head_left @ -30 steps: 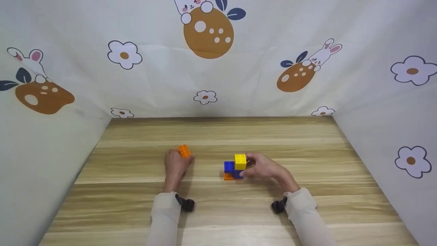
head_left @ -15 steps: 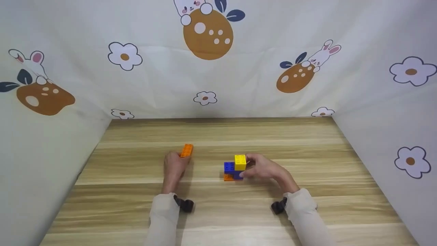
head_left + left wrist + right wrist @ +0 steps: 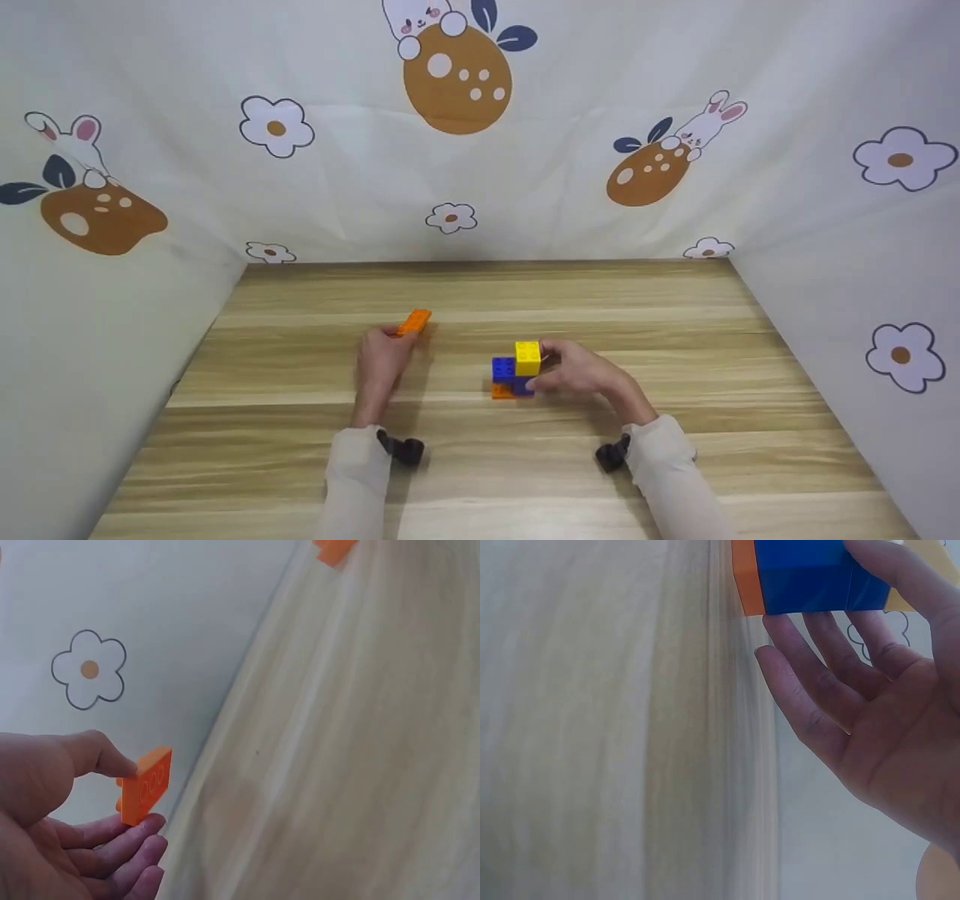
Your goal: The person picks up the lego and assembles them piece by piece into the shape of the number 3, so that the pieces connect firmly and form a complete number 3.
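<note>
In my left hand (image 3: pixel 382 360) I pinch a flat orange toy brick (image 3: pixel 415 322) between thumb and fingertips, above the table. The left wrist view shows the thumb on one edge of this brick (image 3: pixel 148 786) and fingertips under the other. To its right, a stack of toy bricks rests on the table: an orange base (image 3: pixel 501 391), blue bricks (image 3: pixel 503 368) over it, and a yellow brick (image 3: pixel 527 358) on top. My right hand (image 3: pixel 577 371) grips this stack from the right, the thumb lying against the blue part (image 3: pixel 804 581).
A wood-grain table (image 3: pixel 480 465) lies under both hands. Pale cloth walls (image 3: pixel 360 180) printed with flowers and rabbits enclose its back and sides. Each wrist wears a small black camera, such as the left one (image 3: pixel 405 451).
The orange brick in my left hand has turned and shifted slightly away and to the right, tilting from studs-up to a slant. My right hand and the stack stay put.
</note>
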Available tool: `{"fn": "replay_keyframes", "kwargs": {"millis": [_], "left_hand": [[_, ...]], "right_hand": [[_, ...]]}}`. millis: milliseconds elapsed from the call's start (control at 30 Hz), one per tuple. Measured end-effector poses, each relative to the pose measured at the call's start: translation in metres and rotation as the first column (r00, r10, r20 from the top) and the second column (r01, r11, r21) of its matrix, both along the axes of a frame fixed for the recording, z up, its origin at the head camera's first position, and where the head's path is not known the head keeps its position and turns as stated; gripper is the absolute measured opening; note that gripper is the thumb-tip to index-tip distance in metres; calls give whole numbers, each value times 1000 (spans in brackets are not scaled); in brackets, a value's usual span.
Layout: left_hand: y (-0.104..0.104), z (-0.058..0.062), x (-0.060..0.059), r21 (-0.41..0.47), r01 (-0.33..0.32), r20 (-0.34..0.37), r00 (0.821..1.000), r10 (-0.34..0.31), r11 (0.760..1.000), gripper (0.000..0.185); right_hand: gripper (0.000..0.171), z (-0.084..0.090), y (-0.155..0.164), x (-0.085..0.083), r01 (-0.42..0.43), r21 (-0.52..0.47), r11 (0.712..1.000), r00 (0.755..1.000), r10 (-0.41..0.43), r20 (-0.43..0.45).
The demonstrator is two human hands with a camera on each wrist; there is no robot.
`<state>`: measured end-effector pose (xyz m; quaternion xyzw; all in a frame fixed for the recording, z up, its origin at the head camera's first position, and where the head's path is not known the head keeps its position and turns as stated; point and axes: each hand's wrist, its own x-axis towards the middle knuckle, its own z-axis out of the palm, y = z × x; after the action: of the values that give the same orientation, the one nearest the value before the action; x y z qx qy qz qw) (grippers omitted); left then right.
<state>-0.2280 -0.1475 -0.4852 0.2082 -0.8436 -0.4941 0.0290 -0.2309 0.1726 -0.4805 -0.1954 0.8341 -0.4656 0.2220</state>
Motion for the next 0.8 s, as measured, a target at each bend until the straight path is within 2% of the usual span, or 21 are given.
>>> {"fn": "replay_keyframes", "kwargs": {"millis": [267,467,600,800], "left_hand": [[2,20,2,135,49,-84,996,-38,990,45],[12,38,8,169,169,-191,972,-136,971,44],[19,47,15,184,285,-246,940,-236,941,44],[32,55,25,163,430,-328,873,-362,888,41]], "right_hand": [[43,-1,1,0,-2,9,1000,1000,2,7],[44,-2,1,-1,-24,-8,1000,999,23,-22],[44,-1,1,-1,-18,4,1000,1000,18,-10],[45,0,1,-1,-11,8,1000,1000,11,5]]}}
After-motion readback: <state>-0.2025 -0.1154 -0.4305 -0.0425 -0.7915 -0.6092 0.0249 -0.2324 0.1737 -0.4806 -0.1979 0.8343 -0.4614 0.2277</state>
